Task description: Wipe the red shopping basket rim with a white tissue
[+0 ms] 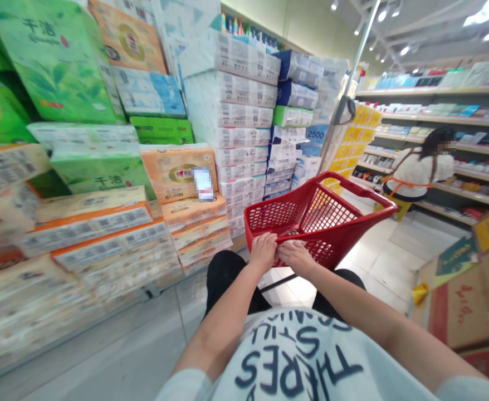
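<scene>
Straight ahead: a red shopping cart point(345, 236) stands between 12 and 1 o'clock, its handle point(365, 192) on the far side, toward 1.
Left hand: point(263, 250) closed over the cart's near rim at 12 o'clock, the knuckles on top.
Right hand: point(297, 256) just beside the left, fingers pointing toward 9 and laid over the same rim; whether they clamp it I cannot tell.
Knees: black trousers point(225, 273) show on both sides of the forearms.
Shirt: a pale T-shirt point(294, 356) with dark lettering fills 6 o'clock.
Paper packs: green packs point(56, 72) at 10, orange packs point(173, 192) at 11, tall white stacks point(244, 117) just short of 12.
Aisle: a person point(407, 164) in a white top and orange waist tie is at 1, beside filled shelves point(478, 122).
Cartons: cardboard boxes point(457, 301) are piled between 2 and 3.
</scene>
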A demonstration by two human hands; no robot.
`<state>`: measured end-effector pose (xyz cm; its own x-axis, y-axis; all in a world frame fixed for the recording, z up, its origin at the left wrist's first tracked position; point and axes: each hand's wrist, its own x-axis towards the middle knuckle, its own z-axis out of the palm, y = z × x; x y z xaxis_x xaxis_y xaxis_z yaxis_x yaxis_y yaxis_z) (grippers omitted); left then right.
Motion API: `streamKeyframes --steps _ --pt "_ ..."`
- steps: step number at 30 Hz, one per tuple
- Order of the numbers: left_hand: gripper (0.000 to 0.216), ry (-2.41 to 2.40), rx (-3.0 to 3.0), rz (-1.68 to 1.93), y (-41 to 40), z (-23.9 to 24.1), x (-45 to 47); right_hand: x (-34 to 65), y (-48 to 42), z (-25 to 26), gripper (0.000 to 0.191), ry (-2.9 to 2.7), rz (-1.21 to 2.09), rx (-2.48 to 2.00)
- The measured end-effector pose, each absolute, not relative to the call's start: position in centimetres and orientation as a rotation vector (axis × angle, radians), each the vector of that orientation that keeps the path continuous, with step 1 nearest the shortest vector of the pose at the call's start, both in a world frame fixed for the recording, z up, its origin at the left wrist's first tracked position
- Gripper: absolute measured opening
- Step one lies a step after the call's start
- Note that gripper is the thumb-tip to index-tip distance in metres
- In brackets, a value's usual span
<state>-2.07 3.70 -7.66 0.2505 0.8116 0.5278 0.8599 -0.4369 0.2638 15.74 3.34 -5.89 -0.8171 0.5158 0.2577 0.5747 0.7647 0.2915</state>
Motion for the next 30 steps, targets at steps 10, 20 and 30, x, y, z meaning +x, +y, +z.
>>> streamKeyframes --steps 10,20,30 --pt "0.030 -1.632 -2.423 -0.989 3.6 -7.4 -2.0 14.9 3.3 -5.6 0.024 -2.755 -0.574 -0.808" --pt "0.031 -1.663 -2.449 -0.970 3.7 -7.3 -2.0 16.0 3.1 -6.2 0.024 -2.747 -0.532 -0.869" --pt "0.032 -1.658 -2.446 -0.985 3.7 -7.3 -1.9 17.6 3.2 -6.2 0.028 -2.744 -0.454 -1.013"
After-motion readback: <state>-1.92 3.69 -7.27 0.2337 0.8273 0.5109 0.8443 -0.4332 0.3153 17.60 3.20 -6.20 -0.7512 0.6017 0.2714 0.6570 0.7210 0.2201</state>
